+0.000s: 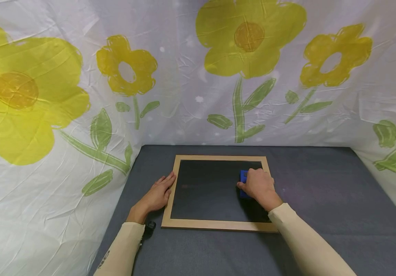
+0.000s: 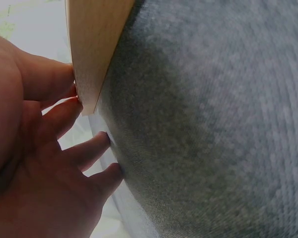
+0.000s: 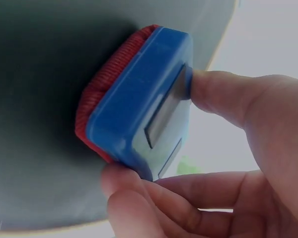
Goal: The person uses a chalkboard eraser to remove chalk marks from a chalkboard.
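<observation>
A chalkboard (image 1: 211, 191) with a light wooden frame (image 1: 218, 225) lies flat on the dark cloth. Over its right part my right hand (image 1: 258, 186) grips a blue eraser (image 1: 243, 176). The right wrist view shows the eraser (image 3: 139, 94) between thumb and fingers, its red ribbed pad (image 3: 109, 79) facing the board. My left hand (image 1: 156, 194) rests at the frame's left side, fingers fairly straight. In the left wrist view, thumb and forefinger of the left hand (image 2: 49, 144) touch the frame's edge (image 2: 94, 54), while other fingertips reach the grey cloth (image 2: 203, 129).
A dark grey cloth (image 1: 329, 199) covers the table. White curtains (image 1: 170, 107) printed with yellow flowers close off the back and both sides. A small black object (image 1: 150, 227) shows beside the left wrist.
</observation>
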Tool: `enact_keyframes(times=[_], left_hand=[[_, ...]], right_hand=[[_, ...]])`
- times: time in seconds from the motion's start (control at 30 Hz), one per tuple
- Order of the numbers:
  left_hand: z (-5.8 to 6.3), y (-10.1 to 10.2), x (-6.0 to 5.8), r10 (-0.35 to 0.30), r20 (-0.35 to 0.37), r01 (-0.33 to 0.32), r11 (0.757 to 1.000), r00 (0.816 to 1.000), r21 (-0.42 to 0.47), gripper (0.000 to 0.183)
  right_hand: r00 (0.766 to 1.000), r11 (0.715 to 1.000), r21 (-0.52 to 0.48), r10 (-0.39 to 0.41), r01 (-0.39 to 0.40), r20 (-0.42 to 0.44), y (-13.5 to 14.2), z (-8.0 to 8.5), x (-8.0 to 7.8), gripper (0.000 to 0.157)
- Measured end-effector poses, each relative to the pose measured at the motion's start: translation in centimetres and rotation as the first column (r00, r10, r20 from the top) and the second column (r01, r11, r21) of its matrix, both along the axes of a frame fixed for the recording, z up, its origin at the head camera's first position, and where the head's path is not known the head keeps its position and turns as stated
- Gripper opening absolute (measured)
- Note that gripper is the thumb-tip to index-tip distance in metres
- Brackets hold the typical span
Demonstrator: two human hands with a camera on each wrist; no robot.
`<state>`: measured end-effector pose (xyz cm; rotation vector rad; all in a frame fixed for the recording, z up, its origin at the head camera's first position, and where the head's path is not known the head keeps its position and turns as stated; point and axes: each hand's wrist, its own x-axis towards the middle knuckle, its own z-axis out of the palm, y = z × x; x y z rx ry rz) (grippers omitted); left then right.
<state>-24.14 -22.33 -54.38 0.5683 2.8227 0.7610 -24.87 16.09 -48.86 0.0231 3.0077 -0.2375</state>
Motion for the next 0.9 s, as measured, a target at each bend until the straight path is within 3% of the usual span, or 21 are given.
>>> enact_keyframes(times=[0.13,0.37,0.9], left_hand=[[-0.1,-0.1,-0.1,0.005,0.007,-0.005,1.000,1.000,-0.004,0.063],[0.0,-0.1,-0.1,0.000,0.012,0.000,1.000,1.000,0.001,0.063],[0.1,0.1,0.0,0.008,0.022,-0.008,1.000,1.000,0.012,0.062]], right_hand=[[0.998,0.998,-0.013,-0.056,0.057,0.043,1.9,0.4,0.3,0.068],[0.995,0.995,-0.047,-0.090,0.092,0.041,3.9,0.7,0.6,0.072],[0.997,0.996,-0.034,-0.078,0.079,0.025,3.5,0.4,0.6,0.069]])
